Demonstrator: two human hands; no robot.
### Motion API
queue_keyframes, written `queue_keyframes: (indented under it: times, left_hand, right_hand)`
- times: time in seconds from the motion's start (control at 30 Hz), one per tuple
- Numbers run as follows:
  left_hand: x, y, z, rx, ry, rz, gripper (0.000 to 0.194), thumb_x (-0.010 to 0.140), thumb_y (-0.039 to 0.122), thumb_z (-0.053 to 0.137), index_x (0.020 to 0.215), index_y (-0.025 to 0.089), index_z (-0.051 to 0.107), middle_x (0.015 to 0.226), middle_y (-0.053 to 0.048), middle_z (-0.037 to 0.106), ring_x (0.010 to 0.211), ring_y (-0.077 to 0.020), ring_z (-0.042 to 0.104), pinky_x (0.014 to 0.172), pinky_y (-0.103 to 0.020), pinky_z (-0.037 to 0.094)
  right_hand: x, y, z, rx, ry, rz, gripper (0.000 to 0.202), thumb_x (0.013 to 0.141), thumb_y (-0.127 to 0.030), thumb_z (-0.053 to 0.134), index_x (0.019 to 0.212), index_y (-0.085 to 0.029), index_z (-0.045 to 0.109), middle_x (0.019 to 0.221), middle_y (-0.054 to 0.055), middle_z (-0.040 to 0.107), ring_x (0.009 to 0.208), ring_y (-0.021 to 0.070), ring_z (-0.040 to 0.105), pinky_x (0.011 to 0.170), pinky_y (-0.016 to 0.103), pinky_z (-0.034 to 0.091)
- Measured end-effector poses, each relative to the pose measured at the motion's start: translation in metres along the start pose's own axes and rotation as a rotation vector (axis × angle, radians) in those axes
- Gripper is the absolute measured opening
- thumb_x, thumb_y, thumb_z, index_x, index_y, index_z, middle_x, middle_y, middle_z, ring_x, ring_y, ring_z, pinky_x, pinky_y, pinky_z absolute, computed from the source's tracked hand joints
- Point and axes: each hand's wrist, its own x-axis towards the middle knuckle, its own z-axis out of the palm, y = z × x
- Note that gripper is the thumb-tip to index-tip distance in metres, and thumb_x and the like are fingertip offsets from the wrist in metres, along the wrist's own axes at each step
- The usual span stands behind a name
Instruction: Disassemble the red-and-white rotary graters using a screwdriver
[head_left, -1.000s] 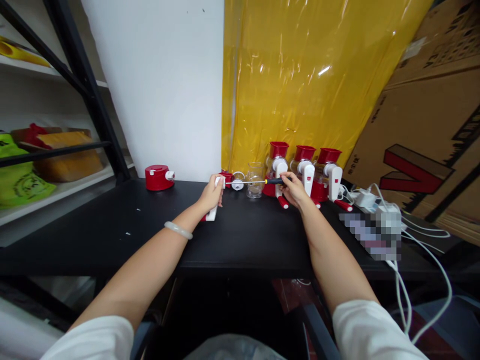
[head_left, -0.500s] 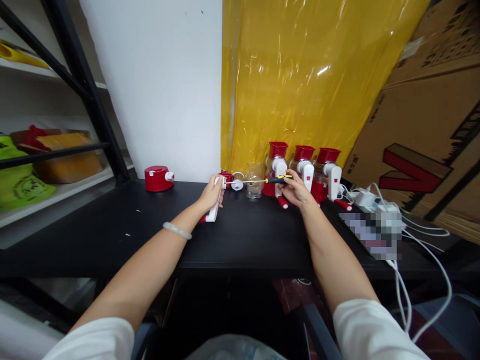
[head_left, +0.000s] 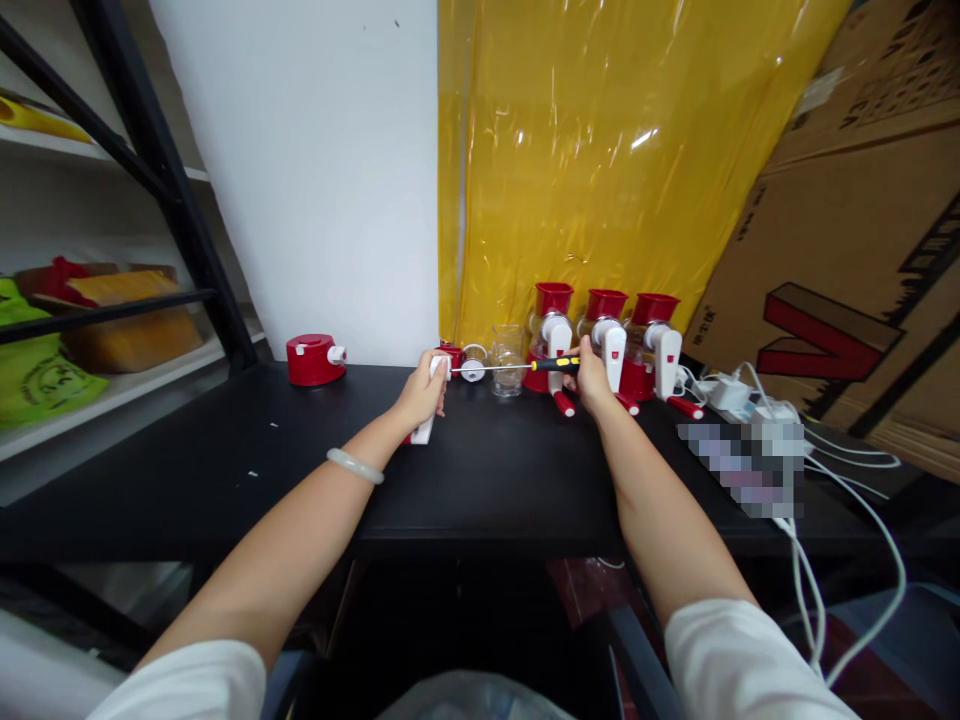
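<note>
My left hand [head_left: 423, 392] is closed around a white crank handle [head_left: 422, 432] with a red grip, partly hidden by my fingers. My right hand [head_left: 589, 379] grips the black and yellow handle of a screwdriver [head_left: 553, 364]. Its thin shaft lies almost level and points left, with the tip at the white end of the crank handle. Behind the shaft are a clear glass cup [head_left: 507, 377] and a small white ring-shaped part [head_left: 473, 364]. A red part [head_left: 452, 357] stands just behind my left hand.
Several red and white hand-crank graters, including one at the right [head_left: 657, 350], line the back of the black table [head_left: 495, 480]. At the left sits a red round base [head_left: 315, 361]. White cables and a power strip [head_left: 731, 393] lie at the right, before a cardboard box [head_left: 840, 300].
My right hand's fingers have shifted and wrapped further round the screwdriver handle. The screwdriver stays at the crank handle, and my left hand has barely moved.
</note>
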Motion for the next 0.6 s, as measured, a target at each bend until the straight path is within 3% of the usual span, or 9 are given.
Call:
queue_keyframes:
  times: [0.17,0.4,0.6]
  left_hand:
    - [0.0019,-0.0028,-0.0025,-0.008,0.023,0.019,0.033,0.099,0.047,0.039,0.121,0.024,0.045,0.065,0.007,0.048,0.040,-0.0088,0.048,0.038,-0.020,0.046]
    - [0.0060,-0.0005,-0.0063,-0.104,0.030,-0.094,0.028,0.099,0.046,0.037,0.117,0.025,0.043,0.064,0.008,0.047,0.039,-0.0070,0.046,0.038,-0.018,0.044]
    - [0.0064,-0.0001,-0.0048,-0.158,0.016,-0.127,0.026,0.099,0.047,0.037,0.113,0.025,0.043,0.062,0.008,0.046,0.037,-0.0076,0.045,0.035,-0.018,0.043]
  right_hand:
    - [-0.0024,0.0029,-0.0008,0.004,-0.087,-0.079,0.055,0.065,-0.073,0.072,0.067,-0.023,0.049,0.045,-0.006,0.042,0.041,0.0093,0.039,0.037,0.022,0.027]
    - [-0.0048,0.0029,0.0061,0.201,-0.205,-0.043,0.050,0.056,-0.060,0.084,0.076,-0.023,0.058,0.066,-0.005,0.051,0.053,0.0066,0.043,0.045,0.021,0.033]
    - [-0.0077,-0.0019,-0.0002,0.351,-0.292,-0.006,0.046,0.052,-0.040,0.091,0.085,-0.026,0.061,0.077,-0.005,0.057,0.063,0.0080,0.049,0.057,0.022,0.042]
